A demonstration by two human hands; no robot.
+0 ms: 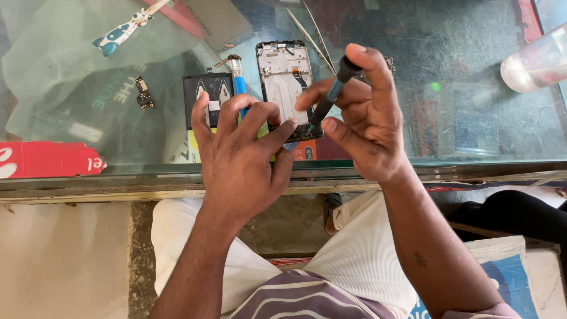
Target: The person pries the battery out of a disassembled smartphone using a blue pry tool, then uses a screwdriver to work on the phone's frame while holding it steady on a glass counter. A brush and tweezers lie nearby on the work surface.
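Middle of the frame: an opened phone (286, 82), flat and shaped like a box lid, lying on a shiny glass bench (472, 88) with scratches on it. Bare metal inside, silver-grey, with small parts and one tiny orange strip.

Right hand (366, 118) pinching a thin screwdriver (332, 94) — black round cap under the pointing finger, blue-and-dark stem, tip down at the lower edge of the phone. Left hand (239, 159) spread wide, fingertips pressing down just left of that lower edge, over something yellow, mostly hidden.

Just left of the phone: a flat black battery (207, 94) with white marks, a smooth rectangle. Between battery and phone, a blue-handled tool (238, 80) with a metal end. Above the phone, thin shiny tweezers (313, 35), long and pointy.

Left part of the frame: a small dark circuit piece (143, 94). Upper left: a white-and-blue tool (124, 31). Far left edge: a red cardboard box (47, 159), flat.

Upper right: a clear plastic container (534, 62), lying tilted — cannot tell what is in it.
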